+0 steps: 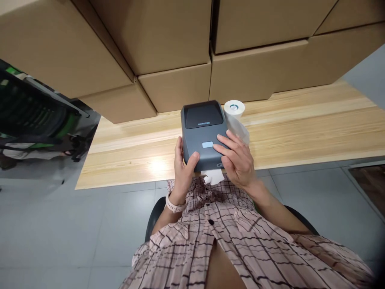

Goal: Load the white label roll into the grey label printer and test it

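A dark grey label printer (198, 154) with a black top window and a light blue button (207, 144) sits at the table's front edge. My left hand (184, 166) grips its left side, thumb on the top near the front corner. My right hand (239, 160) lies over the right side with its fingers apart, one fingertip at the button's right end. Torn white paper (213, 176) sticks out of the printer's front. Behind my right hand, a roll of white labels (234, 107) stands against the printer's right side, a loose strip hanging from it.
Large cardboard boxes (174, 88) are stacked along the back of the wooden table (300, 128), close behind the printer. To the left stands a black and green chair (39, 108) on the grey tiled floor (60, 224).
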Motion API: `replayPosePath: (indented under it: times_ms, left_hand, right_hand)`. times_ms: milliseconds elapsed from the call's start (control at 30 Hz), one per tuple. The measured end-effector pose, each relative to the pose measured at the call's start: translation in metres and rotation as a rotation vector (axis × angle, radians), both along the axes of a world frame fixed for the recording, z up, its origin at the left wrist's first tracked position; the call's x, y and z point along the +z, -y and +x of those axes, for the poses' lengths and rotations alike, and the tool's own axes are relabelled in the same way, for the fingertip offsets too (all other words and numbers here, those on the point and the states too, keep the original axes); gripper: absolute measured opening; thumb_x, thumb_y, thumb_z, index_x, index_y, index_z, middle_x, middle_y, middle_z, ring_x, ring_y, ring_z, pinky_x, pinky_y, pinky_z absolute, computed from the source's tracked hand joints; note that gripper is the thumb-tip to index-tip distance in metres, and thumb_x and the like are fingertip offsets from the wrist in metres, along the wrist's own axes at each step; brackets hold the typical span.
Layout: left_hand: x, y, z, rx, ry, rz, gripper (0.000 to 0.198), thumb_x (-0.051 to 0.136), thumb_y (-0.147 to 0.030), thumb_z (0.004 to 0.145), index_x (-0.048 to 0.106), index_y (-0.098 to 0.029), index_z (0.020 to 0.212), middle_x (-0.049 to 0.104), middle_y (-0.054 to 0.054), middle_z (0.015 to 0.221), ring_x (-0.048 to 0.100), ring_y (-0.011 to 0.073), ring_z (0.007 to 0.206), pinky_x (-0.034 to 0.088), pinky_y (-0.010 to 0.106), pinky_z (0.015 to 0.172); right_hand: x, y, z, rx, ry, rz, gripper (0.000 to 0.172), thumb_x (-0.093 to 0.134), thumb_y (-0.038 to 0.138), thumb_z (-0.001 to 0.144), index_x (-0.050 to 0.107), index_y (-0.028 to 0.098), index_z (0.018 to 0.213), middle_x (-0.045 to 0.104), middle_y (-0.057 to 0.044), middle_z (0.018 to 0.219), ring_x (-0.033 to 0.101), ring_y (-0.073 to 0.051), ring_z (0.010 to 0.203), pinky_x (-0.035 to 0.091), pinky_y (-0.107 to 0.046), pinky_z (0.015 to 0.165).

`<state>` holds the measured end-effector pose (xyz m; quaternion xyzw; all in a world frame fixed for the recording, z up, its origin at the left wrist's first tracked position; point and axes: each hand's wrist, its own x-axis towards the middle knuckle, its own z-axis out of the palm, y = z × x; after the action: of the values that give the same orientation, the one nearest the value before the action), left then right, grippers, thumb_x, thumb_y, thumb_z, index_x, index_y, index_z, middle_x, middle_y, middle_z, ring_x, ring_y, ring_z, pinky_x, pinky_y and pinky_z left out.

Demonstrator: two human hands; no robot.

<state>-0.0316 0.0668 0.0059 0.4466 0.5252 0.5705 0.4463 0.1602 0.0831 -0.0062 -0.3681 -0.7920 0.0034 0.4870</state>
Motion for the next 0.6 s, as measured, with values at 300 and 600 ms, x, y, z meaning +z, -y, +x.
replayPosePath:
  times_ms: [300,600]
  left_hand:
    - [-0.018,0.029,-0.008,0.198,-0.102,0.048,0.070,0.081,-0.055,0.085,0.058,-0.028,0.145,0.057,0.011,0.155,0.057,0.0284,0.139,0.048,0.043,0.118]
    - [0.005,0.051,0.010,-0.387,0.289,-0.481,0.059,0.080,-0.070,0.075,0.078,-0.011,0.079,0.080,0.013,0.078,0.069,0.0164,0.062,0.053,0.027,0.058]
  right_hand:
    - [-0.001,-0.004,-0.004,0.004,-0.057,0.028,0.037,0.051,0.015,0.103,0.070,0.024,0.134,0.071,-0.009,0.144,0.056,-0.030,0.148,0.050,-0.056,0.119]
    - [-0.001,-0.003,-0.006,-0.010,-0.082,-0.038,0.034,0.049,0.020,0.105,0.073,0.024,0.130,0.072,-0.008,0.142,0.057,-0.030,0.148,0.050,-0.057,0.119]
